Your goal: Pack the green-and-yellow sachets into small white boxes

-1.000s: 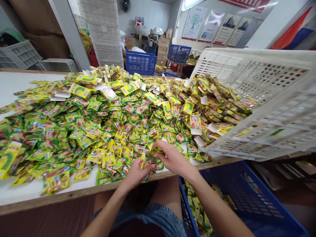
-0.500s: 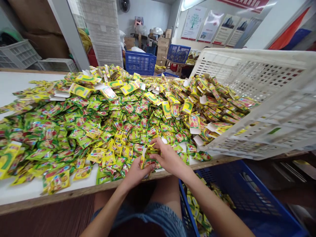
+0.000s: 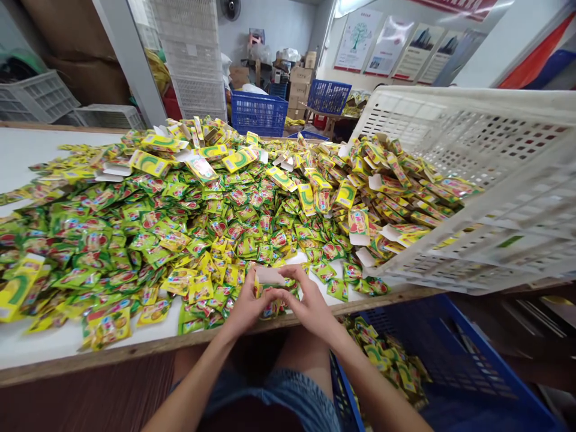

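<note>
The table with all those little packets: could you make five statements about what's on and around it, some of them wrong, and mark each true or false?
1. The left hand and right hand hold a small box between them. True.
2. The large crate beside the heap is blue. False: it is white.
3. Loose sachets lie heaped on the white table. True.
4. The low bin under the table edge is empty. False: packs lie in it.
5. A fan shows in the background. True.
</note>
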A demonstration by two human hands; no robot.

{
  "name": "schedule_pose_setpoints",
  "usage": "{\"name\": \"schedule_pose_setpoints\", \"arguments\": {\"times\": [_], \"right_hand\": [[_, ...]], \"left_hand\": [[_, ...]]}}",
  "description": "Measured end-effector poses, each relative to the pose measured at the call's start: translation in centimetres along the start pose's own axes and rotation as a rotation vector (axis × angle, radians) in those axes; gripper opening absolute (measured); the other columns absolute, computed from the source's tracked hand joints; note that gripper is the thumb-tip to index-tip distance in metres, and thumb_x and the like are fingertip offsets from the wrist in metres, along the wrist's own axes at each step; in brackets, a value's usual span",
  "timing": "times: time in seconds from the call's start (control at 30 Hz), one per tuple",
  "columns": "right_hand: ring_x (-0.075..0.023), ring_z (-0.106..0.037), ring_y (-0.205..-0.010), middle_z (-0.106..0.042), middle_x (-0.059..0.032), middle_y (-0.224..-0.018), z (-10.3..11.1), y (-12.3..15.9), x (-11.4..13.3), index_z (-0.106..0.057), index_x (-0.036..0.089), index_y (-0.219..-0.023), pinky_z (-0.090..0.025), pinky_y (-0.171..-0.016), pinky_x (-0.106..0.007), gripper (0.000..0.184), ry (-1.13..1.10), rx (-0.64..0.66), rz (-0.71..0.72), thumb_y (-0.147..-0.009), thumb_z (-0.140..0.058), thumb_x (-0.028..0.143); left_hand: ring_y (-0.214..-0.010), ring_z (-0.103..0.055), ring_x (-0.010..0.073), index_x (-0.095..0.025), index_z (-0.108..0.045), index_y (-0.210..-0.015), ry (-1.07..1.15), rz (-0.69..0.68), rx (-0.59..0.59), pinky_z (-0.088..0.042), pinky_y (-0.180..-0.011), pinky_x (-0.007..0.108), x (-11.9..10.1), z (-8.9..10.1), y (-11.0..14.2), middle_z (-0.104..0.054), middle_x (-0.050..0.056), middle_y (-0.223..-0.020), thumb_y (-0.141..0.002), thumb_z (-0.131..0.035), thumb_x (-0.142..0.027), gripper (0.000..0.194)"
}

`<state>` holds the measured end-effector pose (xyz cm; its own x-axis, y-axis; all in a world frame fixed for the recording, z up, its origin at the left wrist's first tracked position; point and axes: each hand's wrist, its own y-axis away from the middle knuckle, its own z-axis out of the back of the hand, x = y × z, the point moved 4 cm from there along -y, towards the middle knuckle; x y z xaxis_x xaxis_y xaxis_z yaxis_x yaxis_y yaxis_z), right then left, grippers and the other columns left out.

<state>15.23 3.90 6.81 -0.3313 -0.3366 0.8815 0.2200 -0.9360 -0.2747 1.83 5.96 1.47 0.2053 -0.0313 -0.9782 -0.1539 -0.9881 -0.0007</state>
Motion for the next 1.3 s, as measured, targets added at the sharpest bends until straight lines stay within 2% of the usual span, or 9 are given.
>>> {"name": "schedule_pose_setpoints", "arguments": {"times": [0.17,0.27,0.37,0.5,0.63,0.73,0.93,1.2,1.3], "right_hand": [[-0.0179,-0.058,-0.093,-0.061,-0.0043,-0.1,-1.0,1.2,-2.6,-0.049,0.022,-0.105,-0.045,-0.081,-0.029,0.022,-0.218,-0.165,-0.113,-0.083,-0.055,0.025],[-0.018,-0.059,-0.092,-0.062,-0.0041,-0.098,-1.3,1.3,-3.5,-0.051,0.022,-0.105,-0.046,-0.081,-0.03,0.023,-0.192,-0.232,-0.111,-0.083,-0.056,0.025],[-0.0185,-0.058,-0.089,-0.063,-0.0046,-0.094,-1.7,1.1,-3.6,-0.059,0.022,-0.099,-0.045,-0.08,-0.031,0.016,-0.095,-0.172,-0.057,-0.085,-0.053,0.025],[-0.0196,-0.058,-0.09,-0.064,-0.0052,-0.091,-1.9,0.7,-3.4,-0.065,0.022,-0.092,-0.045,-0.081,-0.033,0.017,-0.042,-0.131,0.007,-0.087,-0.049,0.024],[-0.0185,-0.059,-0.088,-0.064,-0.0043,-0.09,-1.9,0.3,-3.7,-0.062,0.022,-0.101,-0.046,-0.08,-0.032,0.018,-0.085,-0.198,-0.025,-0.085,-0.052,0.024],[-0.018,-0.06,-0.088,-0.065,-0.0039,-0.092,-1.8,0.1,-3.8,-0.057,0.024,-0.111,-0.047,-0.08,-0.033,0.026,-0.108,-0.215,-0.041,-0.085,-0.052,0.023],[-0.0205,-0.058,-0.095,-0.066,-0.0057,-0.095,-1.8,-0.1,-2.5,-0.067,0.023,-0.092,-0.044,-0.086,-0.036,0.014,-0.035,-0.099,0.067,-0.081,-0.059,0.027],[-0.0173,-0.059,-0.074,-0.065,-0.0022,-0.079,-1.7,-0.6,-2.1,-0.065,0.021,-0.088,-0.045,-0.069,-0.028,0.014,0.025,-0.128,-0.038,-0.084,-0.054,0.029],[-0.0177,-0.059,-0.078,-0.065,-0.0028,-0.082,-1.8,-0.4,-2.4,-0.065,0.021,-0.087,-0.044,-0.072,-0.029,0.013,0.013,-0.136,-0.019,-0.085,-0.054,0.028]], "left_hand": [[-0.088,-0.057,0.0193,-0.018,-0.047,-0.11,-0.035,-0.05,0.085,-0.044,-0.081,0.028,0.3,0.1,0.2,-0.059,0.006,-0.094,-0.076,-0.062,-0.039,0.043],[-0.088,-0.059,0.0191,-0.021,-0.041,-0.115,-0.018,-0.051,0.025,-0.045,-0.08,0.029,0.4,0.5,0.9,-0.06,0.006,-0.099,-0.075,-0.064,-0.034,0.048],[-0.092,-0.058,0.0194,-0.021,-0.053,-0.106,-0.135,-0.099,-0.023,-0.042,-0.085,0.029,0.1,1.3,1.4,-0.06,0.006,-0.101,-0.076,-0.063,-0.029,0.033],[-0.081,-0.059,0.0197,-0.019,-0.064,-0.088,-0.242,-0.072,0.063,-0.044,-0.077,0.028,0.2,1.7,1.2,-0.064,0.005,-0.084,-0.079,-0.059,-0.027,0.014],[-0.098,-0.057,0.0233,-0.02,-0.066,-0.089,-0.198,-0.128,-0.011,-0.041,-0.09,0.032,-0.1,1.8,1.1,-0.064,0.008,-0.101,-0.077,-0.061,-0.026,0.015],[-0.109,-0.054,0.0223,-0.022,-0.06,-0.106,-0.088,-0.175,-0.097,-0.037,-0.097,0.035,-0.4,1.7,1.5,-0.061,0.007,-0.112,-0.078,-0.06,-0.024,0.028],[-0.096,-0.059,0.0228,-0.02,-0.069,-0.082,-0.252,-0.233,-0.113,-0.04,-0.092,0.033,-1.7,1.6,2.1,-0.066,0.008,-0.095,-0.076,-0.063,-0.023,0.009],[-0.081,-0.061,0.0192,-0.019,-0.069,-0.084,-0.229,-0.163,-0.175,-0.045,-0.077,0.027,-1.7,1.5,1.7,-0.067,0.005,-0.083,-0.076,-0.064,-0.027,0.013],[-0.084,-0.06,0.0194,-0.019,-0.07,-0.082,-0.244,-0.208,-0.165,-0.045,-0.081,0.028,-1.6,1.5,1.6,-0.067,0.005,-0.085,-0.076,-0.063,-0.026,0.011]]}}
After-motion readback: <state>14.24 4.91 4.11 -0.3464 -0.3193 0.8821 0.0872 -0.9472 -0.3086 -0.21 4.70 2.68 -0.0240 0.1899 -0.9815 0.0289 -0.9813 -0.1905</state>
